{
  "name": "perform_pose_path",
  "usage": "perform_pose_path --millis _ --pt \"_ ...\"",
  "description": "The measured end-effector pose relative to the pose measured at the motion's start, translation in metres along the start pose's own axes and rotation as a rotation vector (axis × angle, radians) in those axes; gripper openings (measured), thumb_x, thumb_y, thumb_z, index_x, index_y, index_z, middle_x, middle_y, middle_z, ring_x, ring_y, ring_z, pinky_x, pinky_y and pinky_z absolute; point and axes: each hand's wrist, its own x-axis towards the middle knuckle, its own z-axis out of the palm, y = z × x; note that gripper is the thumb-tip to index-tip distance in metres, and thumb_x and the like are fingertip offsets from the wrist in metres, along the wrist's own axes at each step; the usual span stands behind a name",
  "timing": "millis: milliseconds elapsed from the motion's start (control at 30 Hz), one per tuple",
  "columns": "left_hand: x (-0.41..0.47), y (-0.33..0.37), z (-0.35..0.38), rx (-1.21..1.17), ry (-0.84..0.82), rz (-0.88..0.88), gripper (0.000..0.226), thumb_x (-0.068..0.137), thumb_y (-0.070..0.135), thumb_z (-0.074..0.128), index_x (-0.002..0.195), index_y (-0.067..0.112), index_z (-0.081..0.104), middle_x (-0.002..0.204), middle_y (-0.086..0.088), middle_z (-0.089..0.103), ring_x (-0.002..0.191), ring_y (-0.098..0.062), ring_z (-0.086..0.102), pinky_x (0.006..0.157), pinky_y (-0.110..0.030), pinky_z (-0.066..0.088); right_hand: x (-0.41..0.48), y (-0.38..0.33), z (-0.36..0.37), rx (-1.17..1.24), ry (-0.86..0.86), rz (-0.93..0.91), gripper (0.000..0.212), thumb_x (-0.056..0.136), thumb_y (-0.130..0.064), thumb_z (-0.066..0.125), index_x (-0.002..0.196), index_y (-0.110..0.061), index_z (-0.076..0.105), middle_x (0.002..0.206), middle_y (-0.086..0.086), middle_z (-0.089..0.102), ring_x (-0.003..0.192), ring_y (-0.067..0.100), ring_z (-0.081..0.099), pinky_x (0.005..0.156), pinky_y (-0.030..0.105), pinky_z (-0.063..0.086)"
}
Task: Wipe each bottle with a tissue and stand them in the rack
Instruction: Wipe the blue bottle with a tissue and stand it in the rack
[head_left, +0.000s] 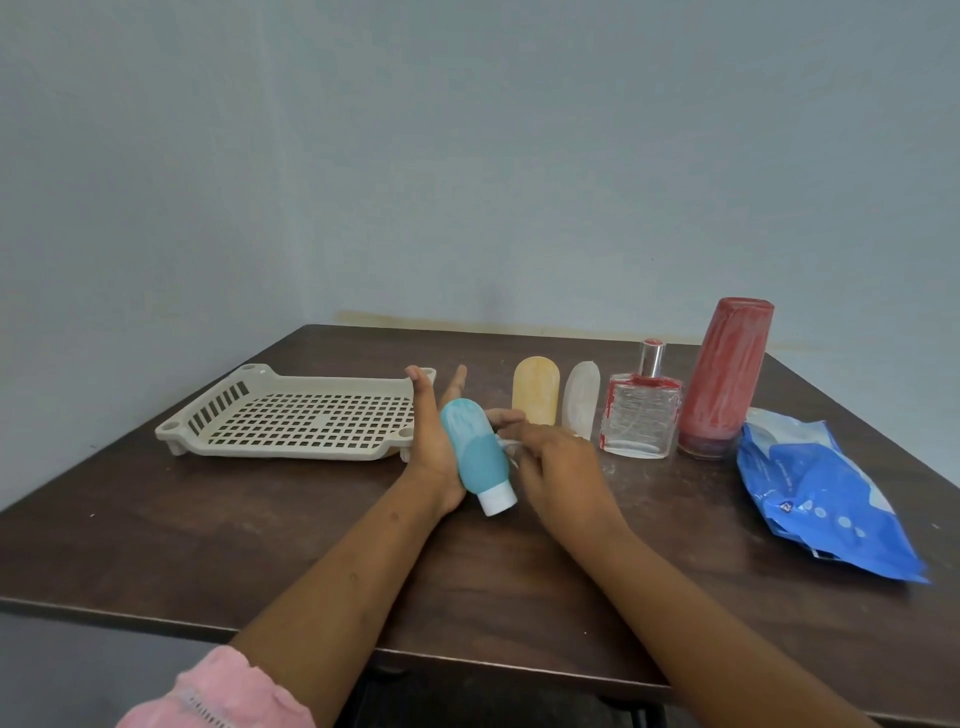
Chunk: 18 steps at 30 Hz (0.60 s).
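Observation:
A teal squeeze bottle (475, 454) with a white cap lies tilted across my left hand (434, 447), cap toward me. That hand's palm is turned inward and its fingers are straight, cradling the bottle. My right hand (563, 475) pinches a small white tissue (506, 443) against the bottle's right side. The beige slotted rack (291, 415) sits empty on the table just left of my hands. To the right stand an orange bottle (536, 397), a whitish bottle (582, 400), a glass perfume bottle (641, 415) and a tall red bottle (724, 374), all smeared with white.
A blue tissue pack (821, 499) lies at the right of the dark wooden table (260, 535). The table's back edge meets a pale blue wall. A pink sleeve (218, 696) shows at the bottom left.

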Motion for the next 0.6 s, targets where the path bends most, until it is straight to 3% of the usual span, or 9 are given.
perform_pose_path --millis 100,233,300,400,533,600 --pt "0.001 -0.001 0.0 0.009 -0.021 0.015 0.098 0.068 0.088 0.013 0.152 0.038 0.023 0.091 -0.027 0.069 0.088 -0.039 0.067 0.087 -0.049 0.051 -0.003 0.0 -0.001 0.096 -0.092 0.076 0.032 0.087 -0.004 0.054 0.111 -0.019 0.068 0.106 -0.003 0.07 0.091 0.011 0.062 0.082 0.021 0.048" --pt "0.003 -0.001 -0.001 -0.018 -0.011 0.042 0.108 0.057 0.087 0.022 0.151 0.035 0.025 0.076 -0.023 0.069 0.1 -0.042 0.065 0.102 -0.056 0.042 -0.002 -0.002 -0.002 0.227 0.034 0.199 0.022 0.089 -0.011 0.059 0.108 -0.017 0.069 0.096 -0.007 0.069 0.074 -0.004 0.057 0.07 0.0 0.039" --pt "0.003 -0.002 -0.001 -0.035 -0.003 0.043 0.102 0.064 0.087 0.02 0.151 0.034 0.028 0.069 -0.019 0.067 0.089 -0.037 0.068 0.1 -0.053 0.044 -0.003 -0.005 -0.004 0.25 0.071 0.21 0.023 0.09 -0.015 0.06 0.111 -0.016 0.067 0.098 -0.007 0.068 0.075 -0.007 0.054 0.07 -0.003 0.037" --pt "0.004 -0.002 -0.001 -0.064 -0.005 0.038 0.099 0.067 0.087 0.019 0.15 0.035 0.03 0.065 -0.016 0.063 0.072 -0.03 0.067 0.091 -0.05 0.048 -0.005 -0.011 -0.003 0.277 0.065 0.192 0.025 0.09 -0.017 0.059 0.115 -0.017 0.065 0.102 -0.014 0.063 0.079 -0.009 0.054 0.073 -0.004 0.038" --pt "0.004 -0.001 -0.001 -0.062 -0.022 0.016 0.094 0.07 0.087 0.015 0.149 0.039 0.029 0.085 -0.023 0.07 0.083 -0.036 0.067 0.085 -0.05 0.052 -0.008 -0.016 -0.004 0.318 0.083 0.144 0.018 0.09 -0.016 0.061 0.106 -0.017 0.068 0.093 -0.02 0.063 0.081 -0.001 0.061 0.073 0.01 0.048" --pt "0.004 0.0 -0.002 -0.072 -0.027 0.002 0.091 0.074 0.086 0.012 0.15 0.038 0.029 0.084 -0.022 0.07 0.083 -0.036 0.066 0.081 -0.048 0.052 -0.009 -0.018 -0.005 0.324 0.071 0.097 0.016 0.089 -0.013 0.061 0.102 -0.016 0.069 0.092 -0.029 0.059 0.085 0.0 0.061 0.076 0.016 0.05"
